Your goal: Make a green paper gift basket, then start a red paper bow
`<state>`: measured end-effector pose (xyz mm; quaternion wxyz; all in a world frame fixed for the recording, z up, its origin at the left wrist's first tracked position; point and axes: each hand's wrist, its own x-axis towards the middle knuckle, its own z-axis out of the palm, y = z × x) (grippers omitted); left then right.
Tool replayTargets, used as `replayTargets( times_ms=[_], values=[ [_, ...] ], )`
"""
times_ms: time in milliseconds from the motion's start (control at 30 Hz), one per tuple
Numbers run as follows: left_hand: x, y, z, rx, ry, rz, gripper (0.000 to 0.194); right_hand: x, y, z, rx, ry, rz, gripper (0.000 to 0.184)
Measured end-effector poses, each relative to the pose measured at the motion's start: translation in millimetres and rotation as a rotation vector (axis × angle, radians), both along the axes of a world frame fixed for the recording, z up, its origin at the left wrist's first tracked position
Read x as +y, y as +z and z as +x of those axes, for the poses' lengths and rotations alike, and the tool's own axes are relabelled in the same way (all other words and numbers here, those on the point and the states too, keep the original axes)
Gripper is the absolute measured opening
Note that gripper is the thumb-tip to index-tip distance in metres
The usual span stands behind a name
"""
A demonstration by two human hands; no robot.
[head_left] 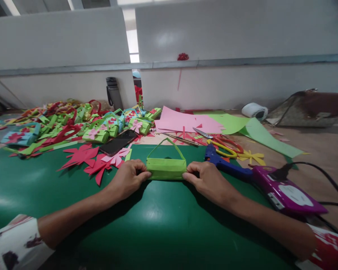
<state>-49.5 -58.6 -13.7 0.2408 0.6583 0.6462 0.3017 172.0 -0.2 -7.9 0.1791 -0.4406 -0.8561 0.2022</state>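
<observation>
Left hand (129, 179) and right hand (210, 180), fingers pinched on opposite ends, hold a small green paper bag (166, 173) at six o'clock from centre, over the green tabletop (157, 221), seemingly squaring it, the next move calling for light, even pressure

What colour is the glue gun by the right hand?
The glue gun is blue, shown best in the head view.

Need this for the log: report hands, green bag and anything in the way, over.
Left hand and right hand pinching green bag, one at each end. Handle up. Glue gun lying just beyond right hand, over.
</observation>
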Motion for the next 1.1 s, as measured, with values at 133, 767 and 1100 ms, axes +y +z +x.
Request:
replayTargets(
  times_ms=[133, 767, 1100],
  values=[
    [0.7, -1.5, -2.1, 0.024, -0.015, 0.005, 0.018, -0.4, -0.4, 0.0, -0.01, -0.01, 0.012, 0.027],
    [1.2, -5.9, -1.6, 0.031, 0.011, 0.029, 0.021, 0.3, -1.8, -0.5, -0.091, -0.02, 0.017, 0.018],
    [2.8, -4.4, 0.7, -0.006, 0.03, 0.002, 0.02, 0.1, 0.2, -2.7, -0.12, -0.025, 0.028, 0.02]
  ],
)
